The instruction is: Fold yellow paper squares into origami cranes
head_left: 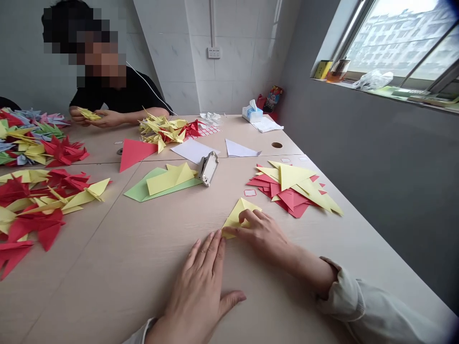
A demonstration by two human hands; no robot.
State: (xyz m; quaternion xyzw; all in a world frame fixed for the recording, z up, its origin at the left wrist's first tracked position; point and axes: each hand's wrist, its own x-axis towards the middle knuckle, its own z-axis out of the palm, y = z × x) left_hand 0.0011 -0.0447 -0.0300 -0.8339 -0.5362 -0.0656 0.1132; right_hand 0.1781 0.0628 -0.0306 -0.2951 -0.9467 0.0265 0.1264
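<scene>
Heaped red and yellow folded paper pieces [34, 210] at far left of the tabletop [107, 272]. Left hand [197, 286] lying flat and open, fingertips just beside the lower-left tip of the folded yellow paper [239, 213]. Paper roughly triangular, centre foreground; long axis running lower left to upper right, one corner pointing away. Right hand [261, 234] narrowly curled over it, hiding the lower edge and folds. Loose red and yellow triangles [290, 186] at right.

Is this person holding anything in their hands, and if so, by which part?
The right hand pins a folded yellow paper to the table, fingers on its near end; the left hand lies flat, holding nothing.
</scene>
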